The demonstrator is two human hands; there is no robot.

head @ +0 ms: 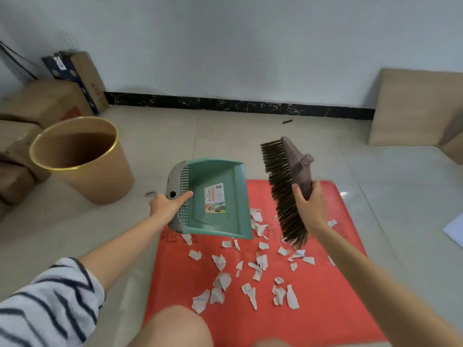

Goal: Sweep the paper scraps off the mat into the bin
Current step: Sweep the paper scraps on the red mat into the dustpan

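Torn paper scraps (222, 280), pale grey-white and ragged, lie scattered across a red mat (325, 296). They are thickest through the mat's middle, and a few sit near its far edge under the tools. The pieces differ in size and shape, and some are curled or folded over.

The mat lies flat on a floor (250, 131) of large, glossy beige tiles. A person crouches at its near edge, with a bare knee (175, 326) showing at the bottom of the view.

The left hand (166, 202), below a sleeve (45, 304) striped white and dark, grips the grey back rim of a teal dustpan (225, 176), thumb laid along the inside. The pan is tilted over the mat's far left corner and has a printed label (214, 197) inside.

The right hand (310, 204) is wrapped round the lower end of a brown brush (283, 191) head. Its dark bristles point left toward the pan. Whether the lowest bristles touch the mat cannot be told.

The bin (100, 176) stands on the tiles to the left, well apart from the mat. It is round and tan with a gold rim.

Cardboard boxes (47, 98) are stacked behind the bin in the left corner. Another cardboard box (413, 106) stands at the far right. A plain pale wall (225, 46) rises behind, with a black marbled skirting (225, 102) along its foot.
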